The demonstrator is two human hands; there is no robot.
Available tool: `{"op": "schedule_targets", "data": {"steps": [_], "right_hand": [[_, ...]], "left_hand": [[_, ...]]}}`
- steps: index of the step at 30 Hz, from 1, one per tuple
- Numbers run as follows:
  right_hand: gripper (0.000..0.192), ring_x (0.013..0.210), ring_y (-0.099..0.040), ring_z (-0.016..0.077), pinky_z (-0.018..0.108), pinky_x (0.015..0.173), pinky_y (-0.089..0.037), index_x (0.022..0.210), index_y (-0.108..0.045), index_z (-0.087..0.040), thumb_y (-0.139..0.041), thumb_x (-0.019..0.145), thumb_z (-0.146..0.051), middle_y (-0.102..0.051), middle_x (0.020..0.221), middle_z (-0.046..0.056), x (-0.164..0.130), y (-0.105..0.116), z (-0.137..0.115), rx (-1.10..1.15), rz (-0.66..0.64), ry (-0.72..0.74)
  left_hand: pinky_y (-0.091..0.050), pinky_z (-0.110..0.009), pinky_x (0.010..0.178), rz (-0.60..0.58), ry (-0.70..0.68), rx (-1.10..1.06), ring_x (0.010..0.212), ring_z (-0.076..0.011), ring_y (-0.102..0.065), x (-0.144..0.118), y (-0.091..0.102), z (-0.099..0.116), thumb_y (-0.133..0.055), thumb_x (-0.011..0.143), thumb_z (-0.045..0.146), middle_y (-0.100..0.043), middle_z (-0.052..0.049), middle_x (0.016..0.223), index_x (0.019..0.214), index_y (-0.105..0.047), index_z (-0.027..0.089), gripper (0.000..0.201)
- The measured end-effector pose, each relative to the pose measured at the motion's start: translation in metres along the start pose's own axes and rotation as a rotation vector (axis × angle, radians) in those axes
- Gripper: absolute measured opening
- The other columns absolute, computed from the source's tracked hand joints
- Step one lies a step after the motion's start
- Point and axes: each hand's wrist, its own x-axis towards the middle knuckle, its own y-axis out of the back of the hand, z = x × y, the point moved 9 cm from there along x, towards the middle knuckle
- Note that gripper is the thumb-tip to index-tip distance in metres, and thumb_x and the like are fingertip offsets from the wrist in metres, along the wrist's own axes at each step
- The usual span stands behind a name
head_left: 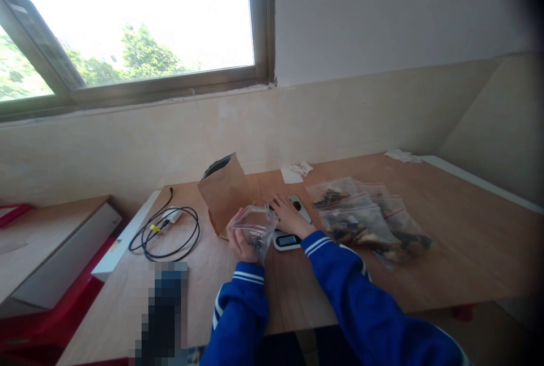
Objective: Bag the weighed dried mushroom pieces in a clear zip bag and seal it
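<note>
My left hand [241, 246] is closed around a clear zip bag [255, 229] with a red seal line, its mouth turned upward. Something dark shows low in the bag, too blurred to name. Over the white kitchen scale [278, 239] lies my right hand [291, 216], palm down, fingers stretched toward the bag's mouth. A small dark brown piece [297, 205] rests on the scale's platform beyond that hand. Whether the right fingertips touch the bag or the platform is hidden. Just behind my left hand stands an open brown paper pouch [225, 190].
Several filled zip bags [357, 224] with brown dried pieces lie overlapping to the right. A coiled black cable [198, 230] sits at the left, and a pixelated dark object [164, 309] lies front left. Crumpled tissue [301, 169] is by the wall.
</note>
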Motion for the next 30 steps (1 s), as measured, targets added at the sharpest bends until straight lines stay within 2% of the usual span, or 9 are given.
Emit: {"op": "schedule_targets", "data": {"steps": [3,5,11,17,19,23,26,28,30], "right_hand": [[0.046,0.128,-0.043,0.0272,0.046,0.106,-0.033,0.129,-0.051,-0.015,-0.058,0.085,-0.027,-0.051,0.133,0.018,0.008,-0.005,0.004,-0.014,0.015,-0.005],[0.033,0.116,-0.052,0.0246,0.042,0.100,-0.038,0.120,-0.058,-0.015,-0.052,0.089,-0.025,-0.059,0.120,0.015,0.009,-0.004,0.008,-0.011,0.041,-0.013],[0.015,0.097,-0.057,0.0229,0.036,0.088,-0.043,0.094,-0.064,-0.018,-0.051,0.090,-0.024,-0.061,0.096,0.009,0.006,0.007,0.007,-0.009,0.107,-0.016],[0.019,0.090,-0.057,0.0197,0.031,0.083,-0.044,0.093,-0.062,-0.019,-0.045,0.093,-0.026,-0.058,0.094,0.007,0.015,0.019,0.010,0.065,0.186,-0.030],[0.021,0.088,-0.058,0.0186,0.030,0.081,-0.045,0.091,-0.060,-0.019,-0.043,0.094,-0.031,-0.058,0.092,0.006,0.019,0.030,0.015,0.190,0.270,-0.079],[0.032,0.082,-0.058,0.0184,0.030,0.077,-0.046,0.085,-0.057,-0.019,-0.041,0.093,-0.045,-0.061,0.085,0.005,0.020,0.066,0.018,0.529,0.512,-0.209],[0.039,0.074,-0.057,0.0165,0.027,0.070,-0.047,0.086,-0.056,-0.020,-0.036,0.093,-0.052,-0.062,0.081,0.004,0.023,0.086,-0.001,0.771,0.564,-0.233],[0.042,0.073,-0.056,0.0156,0.026,0.066,-0.047,0.088,-0.057,-0.020,-0.031,0.094,-0.053,-0.060,0.081,0.004,0.026,0.092,-0.021,0.863,0.526,-0.200],[0.043,0.078,-0.056,0.0156,0.026,0.069,-0.047,0.090,-0.058,-0.021,-0.028,0.096,-0.051,-0.060,0.086,0.004,0.028,0.094,-0.042,0.891,0.478,-0.142]], "left_hand": [[-0.042,-0.045,0.098,0.017,0.009,0.002,0.110,-0.0258,-0.058,0.000,0.001,-0.001,-0.036,0.091,0.040,-0.062,-0.015,0.118,0.111,-0.058,0.013,0.041],[-0.042,-0.045,0.099,0.016,0.011,0.009,0.110,-0.0250,-0.058,0.000,0.001,0.000,-0.037,0.091,0.039,-0.062,-0.015,0.118,0.111,-0.059,0.014,0.039],[-0.043,-0.043,0.097,-0.003,-0.010,0.030,0.107,-0.0241,-0.060,0.000,-0.004,0.006,-0.037,0.092,0.040,-0.063,-0.013,0.116,0.111,-0.060,0.015,0.039],[-0.043,-0.043,0.096,-0.013,-0.020,0.055,0.108,-0.0240,-0.059,0.001,-0.003,0.007,-0.037,0.092,0.039,-0.063,-0.013,0.116,0.109,-0.060,0.014,0.039],[-0.043,-0.043,0.097,-0.033,-0.014,0.047,0.109,-0.0241,-0.059,0.002,-0.003,0.004,-0.037,0.092,0.039,-0.063,-0.014,0.117,0.110,-0.059,0.014,0.038],[-0.041,-0.043,0.098,-0.065,-0.022,0.069,0.109,-0.0243,-0.058,0.003,-0.002,0.001,-0.037,0.093,0.038,-0.063,-0.013,0.118,0.111,-0.059,0.014,0.038],[-0.041,-0.043,0.098,-0.079,-0.029,0.077,0.109,-0.0240,-0.058,0.002,-0.003,0.003,-0.037,0.093,0.037,-0.063,-0.014,0.118,0.112,-0.059,0.013,0.038],[-0.041,-0.043,0.098,-0.088,-0.028,0.070,0.109,-0.0241,-0.058,0.001,-0.005,0.003,-0.037,0.093,0.037,-0.063,-0.014,0.118,0.113,-0.059,0.013,0.038],[-0.042,-0.044,0.098,-0.088,-0.026,0.053,0.109,-0.0246,-0.059,0.000,-0.006,0.002,-0.038,0.092,0.038,-0.063,-0.014,0.118,0.113,-0.058,0.013,0.038]]}}
